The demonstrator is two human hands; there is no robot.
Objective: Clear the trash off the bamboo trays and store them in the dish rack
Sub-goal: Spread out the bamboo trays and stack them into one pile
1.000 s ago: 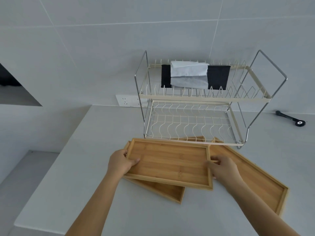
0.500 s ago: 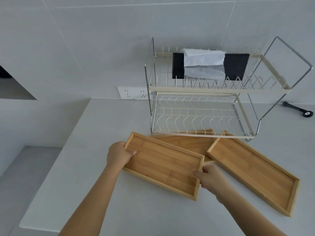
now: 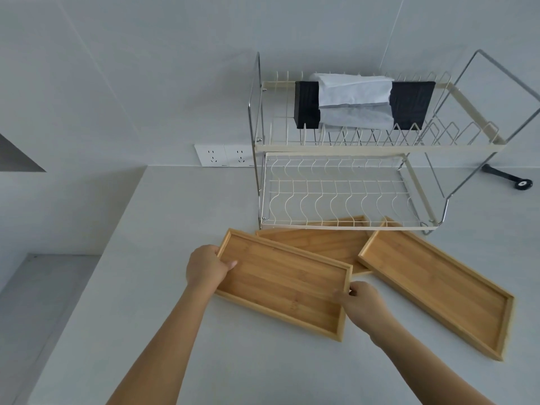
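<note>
Three empty bamboo trays lie on the white counter in front of a two-tier wire dish rack [image 3: 336,147]. My left hand [image 3: 206,267] grips the left short end of the nearest bamboo tray [image 3: 283,283], thumb over the rim. My right hand [image 3: 363,305] grips that tray's right short end. A second tray [image 3: 324,244] lies behind it, partly under the rack's front edge and partly covered. A third tray [image 3: 435,287] lies slanted to the right. No trash shows on any tray.
A black block wrapped in white paper [image 3: 356,103] sits in the rack's upper tier; the lower tier holds nothing. A wall socket [image 3: 225,154] is left of the rack. A black tool [image 3: 508,178] lies at the far right. The counter's edge drops off at the left.
The held tray has swung from lying across the others to a slant, its right end drawn toward me. The second tray behind it has come into view.
</note>
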